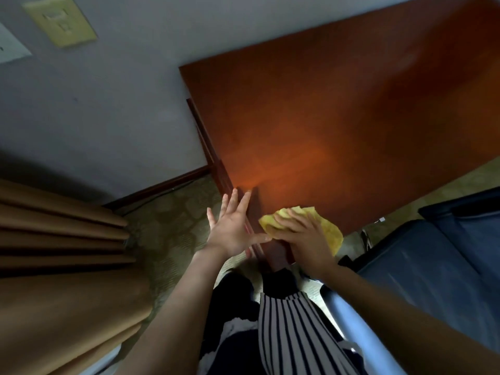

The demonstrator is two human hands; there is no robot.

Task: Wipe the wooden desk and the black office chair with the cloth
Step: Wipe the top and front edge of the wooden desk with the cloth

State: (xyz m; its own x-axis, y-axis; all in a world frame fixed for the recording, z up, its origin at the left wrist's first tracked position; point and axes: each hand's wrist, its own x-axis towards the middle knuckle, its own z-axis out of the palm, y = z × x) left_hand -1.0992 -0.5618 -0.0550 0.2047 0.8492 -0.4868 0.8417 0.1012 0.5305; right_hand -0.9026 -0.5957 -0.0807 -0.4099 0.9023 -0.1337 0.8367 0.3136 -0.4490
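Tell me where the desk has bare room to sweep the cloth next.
The desk top beyond the near corner is all bare, from the wall to the edge over the carpet. Only that near corner is crowded: the right hand presses the yellow cloth there, the left hand open beside it.

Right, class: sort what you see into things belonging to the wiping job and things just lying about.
Job: reddish-brown wooden desk; crumpled yellow cloth; right hand pressing it; open left hand.
Lying about: brown pleated curtain; cream wall switch plate; dark blue container.
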